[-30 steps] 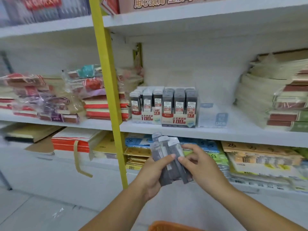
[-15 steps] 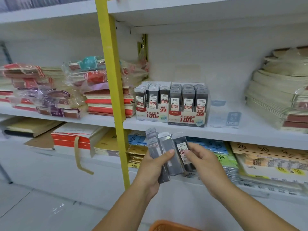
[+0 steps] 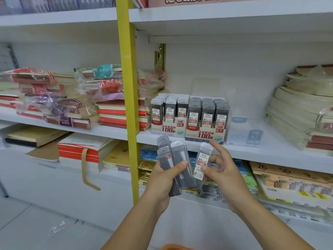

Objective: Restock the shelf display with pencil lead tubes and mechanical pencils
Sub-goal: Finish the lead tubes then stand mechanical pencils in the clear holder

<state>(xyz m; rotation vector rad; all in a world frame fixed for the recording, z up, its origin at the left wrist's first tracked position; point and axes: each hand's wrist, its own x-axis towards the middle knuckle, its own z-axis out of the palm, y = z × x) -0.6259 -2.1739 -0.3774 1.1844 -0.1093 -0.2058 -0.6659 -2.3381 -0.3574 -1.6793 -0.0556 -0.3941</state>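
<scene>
My left hand [image 3: 163, 179] grips a fan of grey pencil lead tubes [image 3: 175, 159], thumb across their front. My right hand [image 3: 220, 170] pinches one lead tube [image 3: 201, 162] with a white 0.5 label, drawn a little to the right of the bunch. Both hands are just below the front edge of the middle shelf [image 3: 252, 150]. On that shelf stand two display boxes of lead tubes, an HB 0.5 box [image 3: 169, 130] and an HB 0.7 box [image 3: 207, 135]. To their right sits a low, see-through display box [image 3: 243, 136].
A yellow upright post [image 3: 128, 105] divides the shelving left of the boxes. Wrapped notebook stacks [image 3: 75, 101] fill the left bay, and cream booklets [image 3: 304, 112] pile up at right. Paper packs [image 3: 288, 179] lie on the lower shelf. An orange basket rim [image 3: 173, 247] shows at the bottom.
My right hand has pulled one labelled tube away from the bunch in my left hand and turned it upright. Both hands rose slightly toward the shelf edge.
</scene>
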